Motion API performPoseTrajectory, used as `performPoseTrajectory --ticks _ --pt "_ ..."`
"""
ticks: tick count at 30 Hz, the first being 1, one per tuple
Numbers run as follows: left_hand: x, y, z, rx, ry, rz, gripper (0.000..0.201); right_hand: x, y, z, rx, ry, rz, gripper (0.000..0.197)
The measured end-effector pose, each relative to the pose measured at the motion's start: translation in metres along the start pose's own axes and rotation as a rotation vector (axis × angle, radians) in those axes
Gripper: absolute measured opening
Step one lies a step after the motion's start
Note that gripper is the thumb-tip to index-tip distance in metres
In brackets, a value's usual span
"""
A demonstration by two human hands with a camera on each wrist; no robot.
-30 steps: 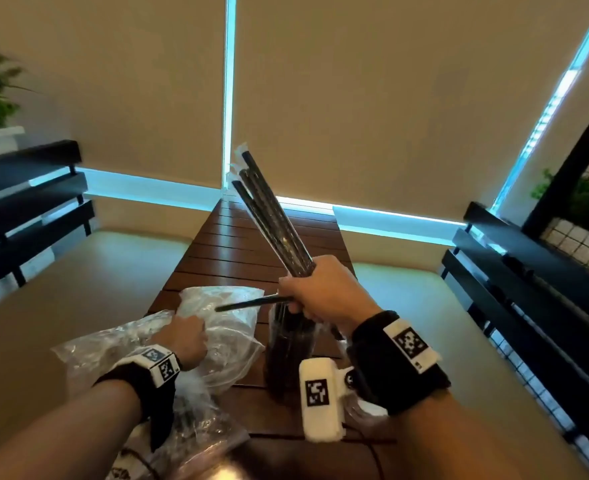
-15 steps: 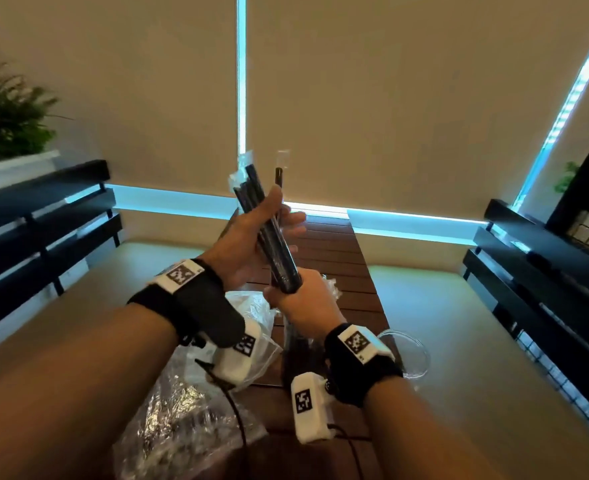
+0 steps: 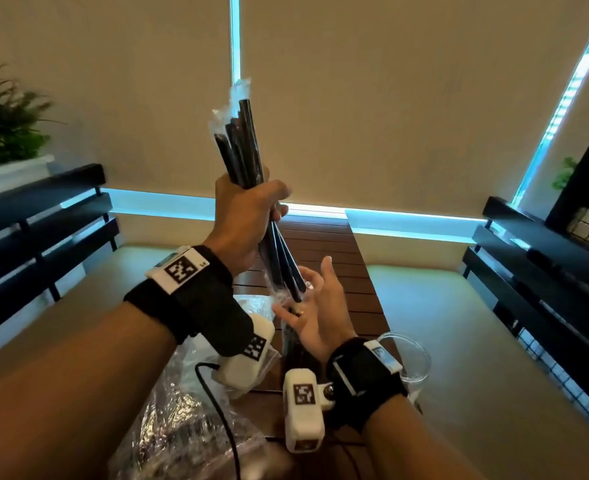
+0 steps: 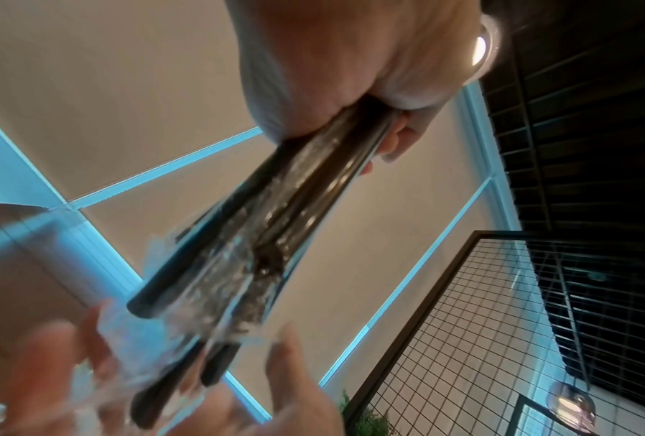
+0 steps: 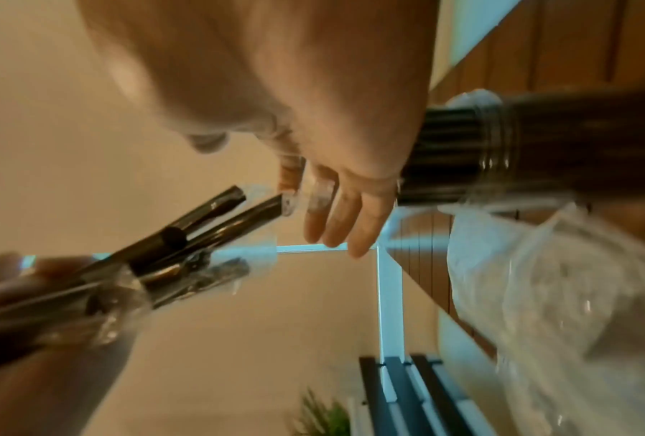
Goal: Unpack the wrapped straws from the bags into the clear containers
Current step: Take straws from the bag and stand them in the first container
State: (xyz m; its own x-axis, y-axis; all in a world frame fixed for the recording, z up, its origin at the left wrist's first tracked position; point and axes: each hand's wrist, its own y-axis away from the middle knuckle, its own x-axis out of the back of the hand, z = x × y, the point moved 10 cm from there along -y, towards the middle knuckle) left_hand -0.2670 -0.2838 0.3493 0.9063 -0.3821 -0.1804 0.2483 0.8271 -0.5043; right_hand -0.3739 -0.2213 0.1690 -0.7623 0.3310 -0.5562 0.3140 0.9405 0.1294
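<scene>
While my left hand (image 3: 243, 216) grips a bundle of wrapped black straws (image 3: 243, 143) around its middle, fingers and thumb curled tight, the bundle stands nearly upright above the bench (image 3: 324, 251), tilted a little to the left at the top. Clear wrapper ends stick out past the dark straw tips at the top. From the left wrist view the straws (image 4: 276, 224) run away from the palm toward my other hand, with crinkled wrapper film at their far ends.

My right hand (image 3: 315, 315) is below, palm up and fingers spread, holding nothing; the lower straw ends touch its fingers (image 5: 336, 218). I cannot tell how many straws are in the bundle.

Directly under that hand stands a clear container (image 5: 507, 150) already packed with dark straws, on the slatted wooden bench. A crumpled clear plastic bag (image 3: 182, 427) lies at the near left of the bench, and a second bag (image 5: 560, 289) sits just beside the container. A clear round lid or rim (image 3: 416, 355) shows behind my right wrist.
</scene>
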Motion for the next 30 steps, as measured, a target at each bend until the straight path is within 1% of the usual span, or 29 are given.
performPoseTrajectory --ticks 2,4,6,7,9,11,14,16,18,19,20,21,22,23,24,25,27,28,29,30 --pt "-0.007 0.003 0.005 -0.047 -0.026 -0.001 0.029 -0.012 -0.001 0.001 -0.068 -0.158 -0.034 0.066" --pt "-0.013 0.007 0.011 -0.095 -0.036 -0.008 0.025 -0.021 -0.002 -0.004 -0.086 -0.282 -0.076 0.076" --pt "-0.02 0.012 0.009 -0.129 -0.072 -0.018 0.027 -0.027 -0.002 -0.012 -0.081 -0.358 -0.111 0.08" --pt "-0.024 0.016 0.003 -0.125 -0.099 -0.028 0.028 -0.03 -0.001 -0.014 -0.077 -0.368 -0.131 0.081" --pt "-0.032 0.026 -0.011 -0.087 -0.17 -0.046 0.031 -0.036 0.002 -0.013 -0.085 -0.332 -0.154 0.08" --pt "-0.036 0.032 -0.02 -0.068 -0.21 -0.054 0.029 -0.035 0.003 -0.01 -0.09 -0.301 -0.141 0.08" --pt "-0.034 0.029 -0.015 -0.086 -0.198 -0.06 0.04 -0.027 0.006 -0.01 -0.08 -0.286 -0.134 0.08" --pt "-0.035 0.027 -0.009 -0.114 -0.206 -0.079 0.038 -0.027 0.008 -0.011 -0.083 -0.276 -0.149 0.08" --pt "-0.035 0.026 -0.01 -0.109 -0.211 -0.094 0.033 -0.032 0.009 -0.012 -0.079 -0.19 -0.16 0.078" --pt "-0.034 0.024 -0.013 -0.096 -0.225 -0.104 0.031 -0.034 0.008 -0.014 -0.056 -0.079 -0.146 0.075" --pt "-0.034 0.024 -0.017 -0.083 -0.256 -0.121 0.031 -0.034 0.007 -0.024 0.024 0.077 -0.111 0.069" --pt "-0.033 0.023 -0.022 -0.08 -0.308 -0.142 0.031 -0.035 0.008 -0.04 0.146 0.229 -0.065 0.058" --pt "-0.031 0.022 -0.027 -0.084 -0.373 -0.16 0.032 -0.033 0.012 -0.062 0.3 0.34 0.016 0.046" --pt "-0.03 0.022 -0.031 -0.09 -0.436 -0.179 0.035 -0.029 0.019 -0.088 0.464 0.39 0.111 0.038" --pt "-0.029 0.022 -0.036 -0.09 -0.488 -0.206 0.038 -0.028 0.03 -0.113 0.631 0.409 0.169 0.037" --pt "-0.028 0.023 -0.041 -0.096 -0.535 -0.24 0.041 -0.032 0.045 -0.138 0.784 0.43 0.189 0.039" --pt "-0.033 0.03 -0.049 -0.127 -0.659 -0.347 0.043 -0.049 0.075 -0.18 1.041 0.585 0.211 0.042" --pt "-0.037 0.035 -0.051 -0.151 -0.72 -0.407 0.039 -0.06 0.084 -0.193 1.112 0.709 0.225 0.043" --pt "-0.042 0.04 -0.055 -0.17 -0.769 -0.462 0.032 -0.071 0.084 -0.198 1.12 0.836 0.227 0.045" --pt "-0.046 0.044 -0.057 -0.18 -0.803 -0.504 0.026 -0.082 0.076 -0.196 1.077 0.972 0.2 0.046"
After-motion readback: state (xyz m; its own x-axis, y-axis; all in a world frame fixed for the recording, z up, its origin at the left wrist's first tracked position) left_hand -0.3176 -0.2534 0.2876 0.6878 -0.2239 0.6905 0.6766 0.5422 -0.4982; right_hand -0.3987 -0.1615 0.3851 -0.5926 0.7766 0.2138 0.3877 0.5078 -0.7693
